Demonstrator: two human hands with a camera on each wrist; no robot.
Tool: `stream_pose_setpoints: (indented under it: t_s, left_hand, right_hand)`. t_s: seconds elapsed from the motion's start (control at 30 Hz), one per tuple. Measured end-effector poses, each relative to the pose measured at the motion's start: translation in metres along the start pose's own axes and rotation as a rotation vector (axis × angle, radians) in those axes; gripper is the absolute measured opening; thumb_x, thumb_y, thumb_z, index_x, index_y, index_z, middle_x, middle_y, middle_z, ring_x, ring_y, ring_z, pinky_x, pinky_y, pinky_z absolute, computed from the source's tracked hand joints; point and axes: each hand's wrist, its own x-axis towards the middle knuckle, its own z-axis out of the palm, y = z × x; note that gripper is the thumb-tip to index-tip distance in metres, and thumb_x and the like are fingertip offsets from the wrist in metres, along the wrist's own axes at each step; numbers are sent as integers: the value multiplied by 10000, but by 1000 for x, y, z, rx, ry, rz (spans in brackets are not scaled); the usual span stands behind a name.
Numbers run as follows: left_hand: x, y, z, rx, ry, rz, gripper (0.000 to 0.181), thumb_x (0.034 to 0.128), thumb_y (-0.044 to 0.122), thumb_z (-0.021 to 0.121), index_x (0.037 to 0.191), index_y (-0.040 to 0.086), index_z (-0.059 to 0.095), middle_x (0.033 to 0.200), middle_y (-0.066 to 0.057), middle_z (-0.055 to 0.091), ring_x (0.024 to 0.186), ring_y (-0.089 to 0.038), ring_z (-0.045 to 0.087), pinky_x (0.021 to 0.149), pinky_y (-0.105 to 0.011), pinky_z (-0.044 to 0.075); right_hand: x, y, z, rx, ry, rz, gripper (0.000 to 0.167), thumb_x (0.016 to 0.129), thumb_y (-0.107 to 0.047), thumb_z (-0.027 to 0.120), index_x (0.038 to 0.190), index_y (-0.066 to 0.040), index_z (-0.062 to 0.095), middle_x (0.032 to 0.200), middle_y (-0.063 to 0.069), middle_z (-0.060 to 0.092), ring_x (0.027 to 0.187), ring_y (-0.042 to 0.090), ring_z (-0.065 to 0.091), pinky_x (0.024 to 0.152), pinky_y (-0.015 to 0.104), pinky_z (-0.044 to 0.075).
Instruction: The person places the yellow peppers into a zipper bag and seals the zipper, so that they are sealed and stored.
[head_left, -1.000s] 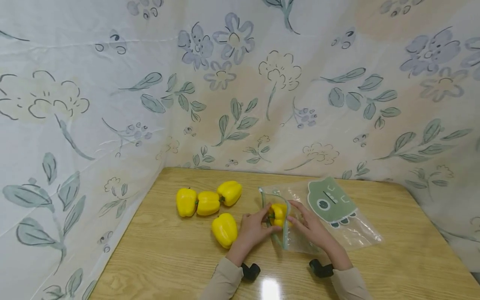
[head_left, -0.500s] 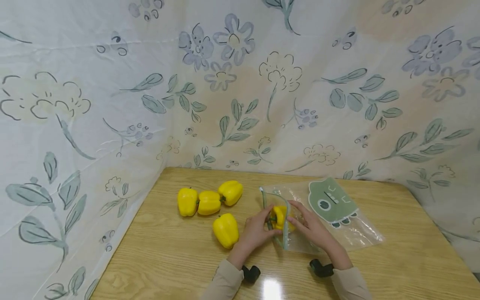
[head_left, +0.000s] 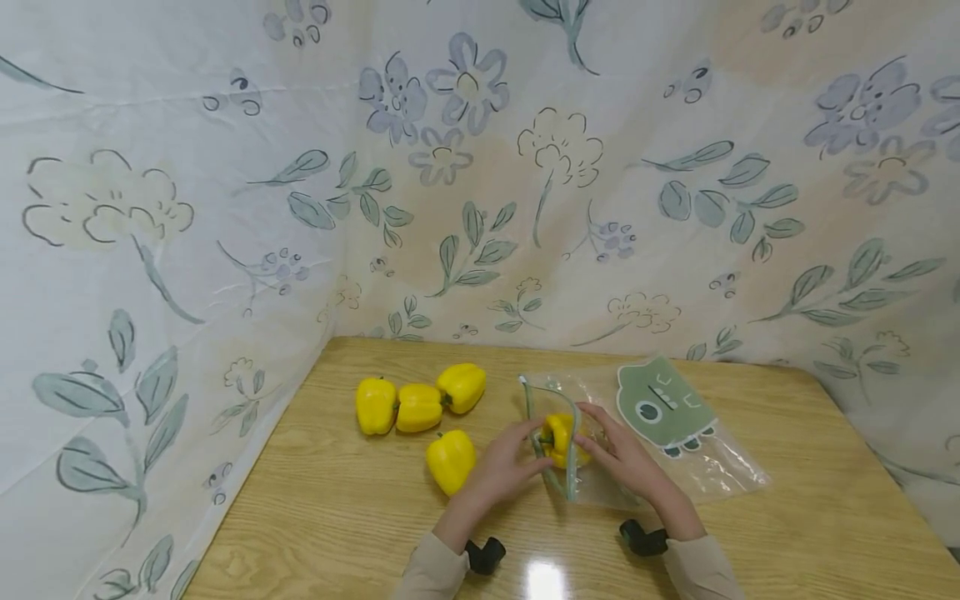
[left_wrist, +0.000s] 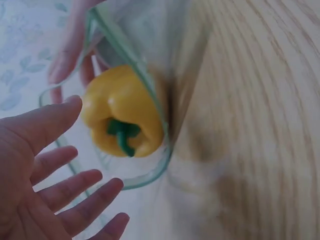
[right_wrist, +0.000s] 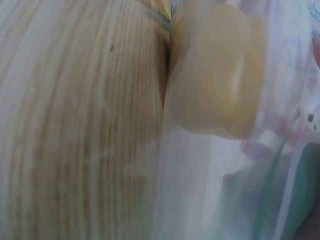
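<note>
A yellow bell pepper (head_left: 559, 431) with a green stem lies just inside the mouth of a clear zip bag (head_left: 731, 471) printed with a green dinosaur. In the left wrist view, the pepper (left_wrist: 117, 102) faces stem-outward within the green-edged opening. My left hand (head_left: 508, 465) is beside the opening, its fingers spread and apart from the pepper in the left wrist view. At the bag's upper layer, my right hand (head_left: 624, 450) holds the plastic near the rim. Through hazy plastic, the right wrist view shows the pepper's rounded end; the right fingertips are partly hidden.
Three yellow bell peppers (head_left: 418, 407) sit in a row at the back left of the wooden table (head_left: 322, 517). Another yellow pepper (head_left: 451, 461) lies close to my left forearm. A floral cloth (head_left: 480, 183) hangs behind and along the left side.
My left hand has loosened from the pepper and drawn back slightly towards me. The pepper has shifted a little to the right, further into the bag. My right hand stays nearly still.
</note>
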Motion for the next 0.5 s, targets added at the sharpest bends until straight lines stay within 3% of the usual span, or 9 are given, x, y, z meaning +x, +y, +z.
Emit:
stream_pose_setpoints:
  t_s: [0.1, 0.23, 0.37, 0.5]
  left_hand:
    - [-6, 4, -11, -10, -13, 24, 561, 878, 360, 620, 1378, 181, 439, 1386, 35, 464, 1274, -182, 434, 1038, -417, 377]
    - [-17, 6, -30, 49, -14, 77, 508, 890, 340, 609, 1361, 226, 456, 1388, 43, 467, 1278, -168, 433, 1041, -408, 376]
    - [-25, -1, -48, 143, 1, 158, 444, 889, 324, 616, 1313, 236, 516, 1351, 27, 510, 1246, -175, 470, 1027, -402, 393]
    - [-31, -12, -62, 175, 2, 165, 414, 887, 337, 614, 1276, 208, 560, 1340, 11, 521, 1245, -200, 466, 1035, -447, 371]
  right_hand:
    - [0, 1, -1, 5, -6, -1, 489, 930, -270, 563, 1379, -238, 372, 1377, 121, 465, 1251, 361, 431, 940, 598, 395]
    - [0, 2, 0, 3, -3, 5, 483, 933, -280, 556, 1378, -270, 368, 1382, 100, 462, 1254, 350, 430, 944, 594, 394]
    - [0, 3, 2, -2, 4, 11, 479, 929, -293, 562, 1369, -305, 374, 1373, 77, 476, 1251, 330, 441, 952, 580, 397]
    - [-1, 1, 1, -19, 6, 15, 481, 925, -302, 565, 1367, -309, 376, 1371, 73, 482, 1251, 323, 443, 958, 571, 398]
